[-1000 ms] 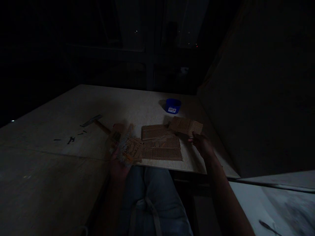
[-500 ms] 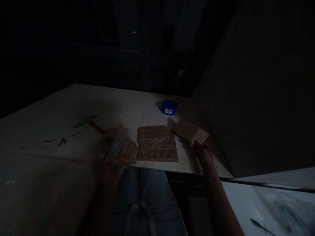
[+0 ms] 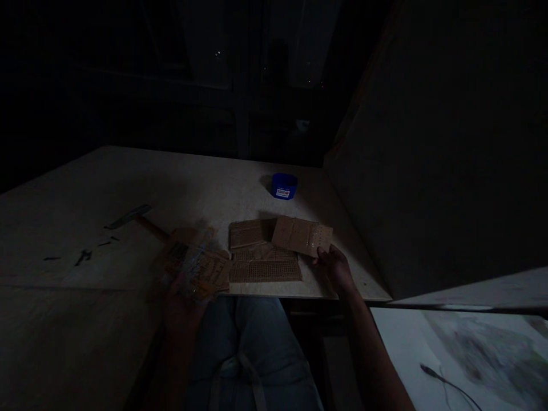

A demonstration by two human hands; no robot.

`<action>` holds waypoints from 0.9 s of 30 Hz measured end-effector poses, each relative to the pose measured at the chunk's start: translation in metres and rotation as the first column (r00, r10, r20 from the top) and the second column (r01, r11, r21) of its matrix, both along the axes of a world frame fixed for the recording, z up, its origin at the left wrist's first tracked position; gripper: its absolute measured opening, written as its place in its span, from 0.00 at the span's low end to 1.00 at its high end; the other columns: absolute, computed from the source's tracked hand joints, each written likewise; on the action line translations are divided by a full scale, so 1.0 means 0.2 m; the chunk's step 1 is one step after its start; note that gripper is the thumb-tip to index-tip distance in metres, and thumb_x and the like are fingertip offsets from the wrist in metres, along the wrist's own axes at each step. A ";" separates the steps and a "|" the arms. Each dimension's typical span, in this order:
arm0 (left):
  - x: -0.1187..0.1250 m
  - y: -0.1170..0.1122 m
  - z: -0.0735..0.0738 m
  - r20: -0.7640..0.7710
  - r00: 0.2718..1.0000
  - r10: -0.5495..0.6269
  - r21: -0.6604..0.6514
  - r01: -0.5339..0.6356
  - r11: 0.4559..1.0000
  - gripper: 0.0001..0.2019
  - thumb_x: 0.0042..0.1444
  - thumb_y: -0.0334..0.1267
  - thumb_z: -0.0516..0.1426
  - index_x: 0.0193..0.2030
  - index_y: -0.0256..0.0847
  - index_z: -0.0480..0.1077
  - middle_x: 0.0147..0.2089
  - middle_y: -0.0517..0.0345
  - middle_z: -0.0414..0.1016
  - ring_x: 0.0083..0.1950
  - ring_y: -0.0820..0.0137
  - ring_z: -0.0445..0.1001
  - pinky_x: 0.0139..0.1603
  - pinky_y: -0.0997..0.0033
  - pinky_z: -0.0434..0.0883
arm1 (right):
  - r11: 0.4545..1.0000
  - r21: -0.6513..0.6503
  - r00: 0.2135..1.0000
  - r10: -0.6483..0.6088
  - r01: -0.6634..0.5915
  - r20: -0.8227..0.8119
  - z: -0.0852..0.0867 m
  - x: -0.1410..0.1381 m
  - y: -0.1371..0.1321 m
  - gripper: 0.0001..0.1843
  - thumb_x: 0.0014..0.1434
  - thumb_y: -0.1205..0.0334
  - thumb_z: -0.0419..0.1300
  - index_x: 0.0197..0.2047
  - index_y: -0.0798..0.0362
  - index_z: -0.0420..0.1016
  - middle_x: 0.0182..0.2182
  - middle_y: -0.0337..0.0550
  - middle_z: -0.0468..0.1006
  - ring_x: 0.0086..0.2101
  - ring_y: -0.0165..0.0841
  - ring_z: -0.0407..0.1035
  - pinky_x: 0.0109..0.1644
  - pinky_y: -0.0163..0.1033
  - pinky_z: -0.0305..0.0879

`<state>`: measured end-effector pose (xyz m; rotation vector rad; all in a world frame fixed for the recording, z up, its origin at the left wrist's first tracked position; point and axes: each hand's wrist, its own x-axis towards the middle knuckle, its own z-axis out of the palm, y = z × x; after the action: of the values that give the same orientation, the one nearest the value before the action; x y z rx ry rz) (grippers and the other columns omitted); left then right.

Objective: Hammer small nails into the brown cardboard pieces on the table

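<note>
A perforated cardboard piece [image 3: 302, 236] hangs just above the near right part of the bench [image 3: 192, 188], tilted a little, its left end overlapping the view of the flat cardboard sheets [image 3: 263, 260] lying below it. The right hand [image 3: 336, 265] grips this piece by its near right corner, fingers pinched on the edge. The flat sheets rest on the bench close to its front edge; the nearer one shows a grid of small holes.

To their left, the left hand [image 3: 180, 297] is closed from beneath on a crinkled packet [image 3: 199, 268] with a printed card inside, held at the bench's front edge and touching the sheets' left side.

Farther back stands a blue tub [image 3: 283, 186] with a small label, well apart from the cardboard. A hammer [image 3: 132, 217] lies to the left, with a few dark bits [image 3: 81, 257] scattered beyond it. An upright board [image 3: 428, 171] walls the bench's right side. The light is very dim, so finer detail is lost.
</note>
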<state>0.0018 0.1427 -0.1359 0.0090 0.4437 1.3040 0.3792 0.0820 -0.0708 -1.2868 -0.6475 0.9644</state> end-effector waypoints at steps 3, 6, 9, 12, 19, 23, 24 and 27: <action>0.01 0.01 0.03 0.023 1.000 0.020 -0.029 -0.019 0.999 0.23 0.69 0.37 0.46 0.68 0.52 0.65 0.55 0.53 0.80 0.54 0.60 0.80 0.62 0.50 0.71 | 0.998 0.004 0.998 0.063 -0.063 0.018 0.02 -0.03 0.00 0.22 0.46 0.47 0.72 0.38 0.53 0.76 0.31 0.42 0.79 0.25 0.29 0.67 0.28 0.34 0.65; 0.03 -0.01 0.09 -0.013 0.999 0.038 -0.075 -0.039 0.996 0.23 0.68 0.37 0.47 0.68 0.51 0.65 0.52 0.53 0.81 0.51 0.61 0.81 0.63 0.50 0.70 | 0.993 0.006 0.993 0.119 -0.119 0.006 0.02 -0.04 0.00 0.21 0.46 0.47 0.73 0.36 0.53 0.76 0.28 0.40 0.77 0.25 0.29 0.67 0.29 0.33 0.65; 0.05 -0.02 0.16 -0.087 0.993 0.085 -0.099 -0.093 0.991 0.23 0.67 0.36 0.48 0.68 0.50 0.64 0.50 0.53 0.82 0.49 0.61 0.82 0.62 0.50 0.71 | 0.988 0.017 0.988 0.154 -0.154 -0.008 0.03 -0.05 -0.01 0.22 0.46 0.47 0.73 0.37 0.53 0.76 0.29 0.40 0.78 0.24 0.29 0.67 0.29 0.34 0.65; 0.06 -0.04 0.18 -0.098 0.992 0.082 -0.104 -0.092 0.990 0.24 0.67 0.35 0.48 0.68 0.50 0.64 0.53 0.53 0.81 0.51 0.60 0.81 0.61 0.48 0.71 | 0.980 0.026 0.980 0.196 -0.196 -0.024 0.03 -0.06 -0.02 0.22 0.46 0.47 0.74 0.39 0.52 0.78 0.32 0.42 0.79 0.24 0.29 0.67 0.28 0.34 0.65; 0.04 -0.03 0.11 -0.038 0.998 0.047 -0.023 -0.048 0.999 0.27 0.67 0.33 0.46 0.72 0.51 0.57 0.59 0.51 0.77 0.54 0.59 0.79 0.63 0.46 0.69 | 0.962 0.046 0.961 0.270 -0.268 -0.062 0.07 -0.09 -0.04 0.21 0.46 0.48 0.74 0.39 0.50 0.78 0.31 0.42 0.79 0.24 0.29 0.66 0.26 0.34 0.64; 0.05 -0.03 0.13 -0.082 0.994 0.067 -0.072 -0.073 0.995 0.26 0.67 0.34 0.47 0.71 0.48 0.59 0.55 0.50 0.80 0.51 0.59 0.81 0.60 0.48 0.72 | 0.953 0.055 0.950 0.302 -0.298 -0.079 0.09 -0.11 -0.05 0.21 0.45 0.47 0.74 0.38 0.51 0.78 0.28 0.41 0.78 0.22 0.29 0.65 0.26 0.34 0.63; 0.05 -0.03 0.14 -0.113 0.991 0.071 -0.097 -0.082 0.992 0.26 0.66 0.33 0.47 0.71 0.46 0.60 0.52 0.49 0.81 0.49 0.58 0.81 0.59 0.48 0.73 | 0.952 0.057 0.948 0.306 -0.302 -0.084 0.09 -0.11 -0.05 0.21 0.45 0.47 0.74 0.38 0.51 0.78 0.28 0.40 0.77 0.22 0.28 0.65 0.25 0.34 0.63; 0.08 -0.04 0.17 -0.219 0.974 0.065 -0.153 -0.100 0.983 0.25 0.64 0.30 0.49 0.67 0.43 0.65 0.47 0.50 0.83 0.45 0.59 0.82 0.55 0.49 0.76 | 0.951 0.056 0.947 0.308 -0.303 -0.095 0.10 -0.12 -0.05 0.22 0.45 0.47 0.74 0.38 0.51 0.78 0.28 0.40 0.77 0.22 0.28 0.65 0.25 0.34 0.63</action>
<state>0.0175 0.1357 -0.1011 -0.0066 0.7405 1.3510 0.3558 0.0712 -0.0511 -1.1108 -0.7973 1.2567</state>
